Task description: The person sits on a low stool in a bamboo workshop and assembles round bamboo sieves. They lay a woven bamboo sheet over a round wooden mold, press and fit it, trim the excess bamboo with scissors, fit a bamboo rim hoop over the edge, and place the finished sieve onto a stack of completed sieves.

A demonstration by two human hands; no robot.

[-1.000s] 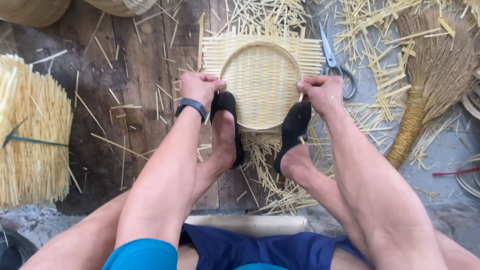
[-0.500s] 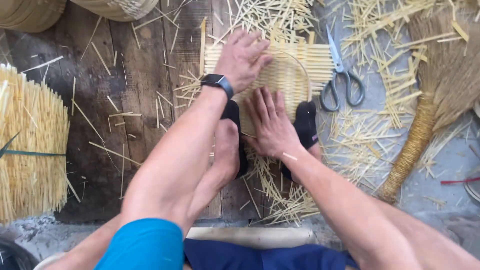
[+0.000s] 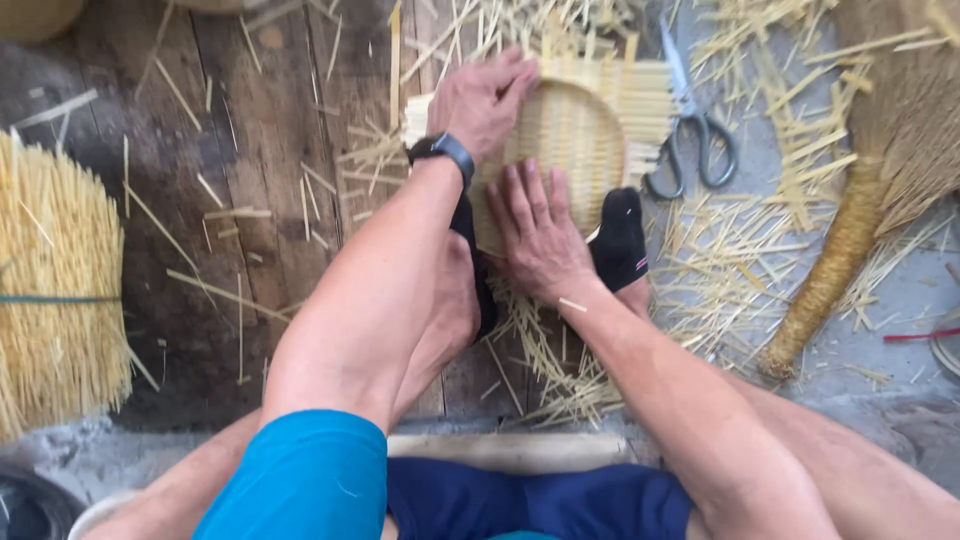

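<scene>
Pressing woven mat (image 3: 590, 125): left hand (image 3: 485, 100) upper-left edge, right hand (image 3: 540, 235) lower edge.

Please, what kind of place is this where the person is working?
Probably a floor-level basket-weaving workspace. Both hands, the left hand and right hand, press on a round woven tray. Cut straw pieces litter the wooden floor, scissors lie nearby, and a bundle of straw sticks waits.

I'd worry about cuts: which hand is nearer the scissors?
The right hand, flat on the woven tray, lies somewhat nearer the scissors. The left hand presses the tray's far left edge.
</scene>
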